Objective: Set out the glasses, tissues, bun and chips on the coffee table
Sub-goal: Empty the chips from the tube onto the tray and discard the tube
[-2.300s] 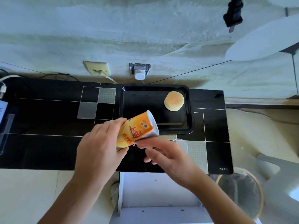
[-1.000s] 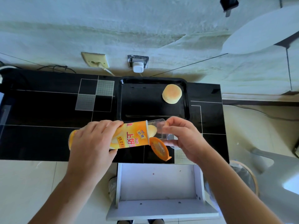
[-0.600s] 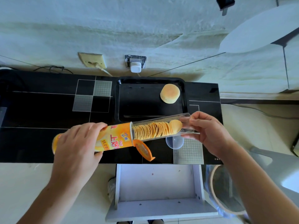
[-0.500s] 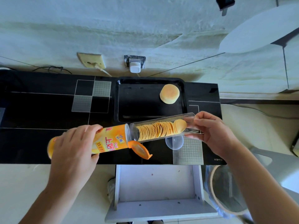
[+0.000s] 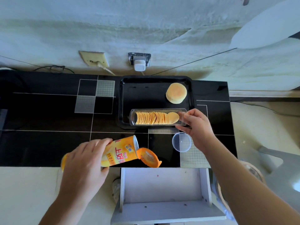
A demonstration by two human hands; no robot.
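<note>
At seven o'clock the left hand [image 5: 84, 161] grips the empty can [image 5: 119, 151]. At centre, the chips [image 5: 156, 118] lie in their clear sleeve on the tray [image 5: 125, 98], its end pinched by the right hand [image 5: 197, 127]. The bun [image 5: 176, 93] sits at one o'clock. Glasses and tissues are unseen, probably outstanding.

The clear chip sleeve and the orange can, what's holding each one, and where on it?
The right hand pinches the clear chip sleeve by its right end over the black tray. The left hand grips the orange can around its lower body.
</note>
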